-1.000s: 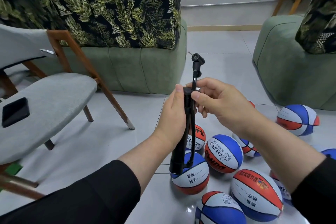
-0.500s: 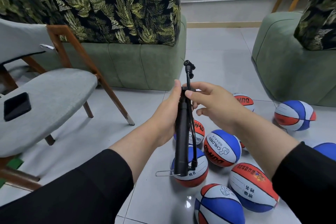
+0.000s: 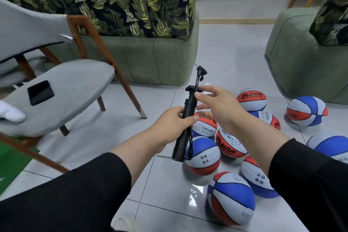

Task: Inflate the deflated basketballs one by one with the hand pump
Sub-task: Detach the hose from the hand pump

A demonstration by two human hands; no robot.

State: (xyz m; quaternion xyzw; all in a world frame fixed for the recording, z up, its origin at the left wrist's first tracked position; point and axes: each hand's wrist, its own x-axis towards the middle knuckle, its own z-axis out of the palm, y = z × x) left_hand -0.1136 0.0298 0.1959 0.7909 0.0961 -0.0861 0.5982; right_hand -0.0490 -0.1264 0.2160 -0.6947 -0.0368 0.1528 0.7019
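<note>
Head view: left hand [image 3: 174, 123] grips the pump [image 3: 185, 122] mid-barrel, its long axis rising away; right hand [image 3: 218, 106], fingers loosely spread, touches the handle [image 3: 194, 88] above.

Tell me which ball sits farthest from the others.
The basketball at far right beside the green sofa; bare floor separates it from the clustered rest.

Black phone [image 3: 40, 92] on grey chair [image 3: 62, 100]

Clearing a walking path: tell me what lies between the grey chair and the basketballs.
Head view: bare tile floor, crossed only by the left forearm, separates the grey chair from the basketballs.
</note>
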